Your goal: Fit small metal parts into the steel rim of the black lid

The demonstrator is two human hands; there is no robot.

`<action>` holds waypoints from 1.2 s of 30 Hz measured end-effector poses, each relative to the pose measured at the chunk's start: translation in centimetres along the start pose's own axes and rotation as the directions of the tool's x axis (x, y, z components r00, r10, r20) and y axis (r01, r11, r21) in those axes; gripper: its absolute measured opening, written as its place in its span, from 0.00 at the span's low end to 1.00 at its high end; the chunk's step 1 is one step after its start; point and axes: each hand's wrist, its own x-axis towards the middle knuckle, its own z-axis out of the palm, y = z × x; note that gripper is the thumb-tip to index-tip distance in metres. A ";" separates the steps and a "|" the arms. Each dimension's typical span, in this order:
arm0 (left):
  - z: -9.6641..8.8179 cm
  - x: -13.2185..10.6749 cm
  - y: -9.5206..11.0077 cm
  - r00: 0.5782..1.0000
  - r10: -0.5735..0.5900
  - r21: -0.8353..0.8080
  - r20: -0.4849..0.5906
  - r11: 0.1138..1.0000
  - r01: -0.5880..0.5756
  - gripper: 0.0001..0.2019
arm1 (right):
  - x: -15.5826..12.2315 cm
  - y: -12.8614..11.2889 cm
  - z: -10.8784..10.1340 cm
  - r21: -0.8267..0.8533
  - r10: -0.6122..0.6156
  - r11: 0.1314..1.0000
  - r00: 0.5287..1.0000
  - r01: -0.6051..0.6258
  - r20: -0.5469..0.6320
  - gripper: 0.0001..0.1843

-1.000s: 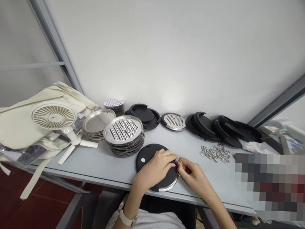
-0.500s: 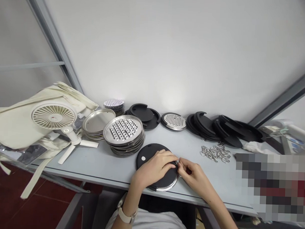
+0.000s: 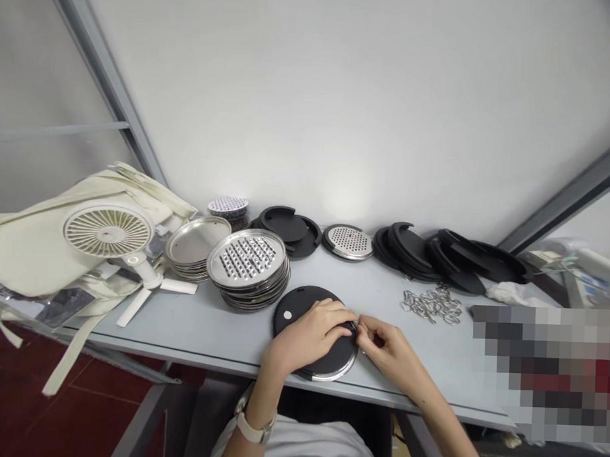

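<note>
A round black grater holder (image 3: 302,307) with a white dot and a silver metal rim along its near edge lies flat at the table's front. My left hand (image 3: 309,332) rests over it, with thumb and fingers closed at its right edge. Close against those fingertips, my right hand (image 3: 381,344) pinches a small shiny metal piece, mostly hidden by the fingers. Right of the hands is a loose pile of metal clips or rings (image 3: 431,305). To the left stands a stack of round metal grater plates (image 3: 248,261).
Plain metal discs (image 3: 197,241) are stacked behind the grater plates. More black holders (image 3: 409,249) lie along the wall, beside an assembled grater (image 3: 350,242). A white fan (image 3: 109,234) and a cream bag (image 3: 29,245) occupy the left end. A blurred-out patch covers the right.
Almost nothing differs. Both hands stay at the holder's right edge, with only a very slight shift of the fingers.
</note>
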 end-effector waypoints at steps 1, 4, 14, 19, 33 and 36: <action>0.0 0.0 0.0 1.000 -0.004 0.002 -0.001 1.000 0.004 0.12 | 0.0 0.0 0.0 0.002 0.003 1.000 1.000 -0.003 0.000 0.17; 0.0 0.0 0.0 1.000 -0.009 0.002 0.006 1.000 0.009 0.12 | 0.1 -0.2 -0.2 0.007 0.005 1.000 1.000 -0.005 0.013 0.17; -0.1 0.0 0.2 0.999 -0.033 -0.013 0.027 0.999 0.034 0.13 | -0.1 -0.1 -0.4 -0.011 -0.020 1.000 1.000 0.021 0.021 0.18; -0.1 0.0 0.2 0.999 -0.030 -0.008 0.027 1.000 0.030 0.13 | -0.2 -0.1 -0.2 -0.014 -0.031 0.999 0.999 0.031 -0.013 0.19; -0.2 0.0 0.4 0.999 -0.028 0.006 0.035 1.000 0.028 0.14 | -0.4 0.0 -0.2 0.010 -0.014 1.000 1.000 0.014 -0.028 0.21; -0.3 0.0 0.4 0.999 -0.029 -0.005 0.030 1.000 0.030 0.14 | -0.4 -0.1 -0.2 0.004 -0.018 1.000 1.000 0.018 -0.025 0.20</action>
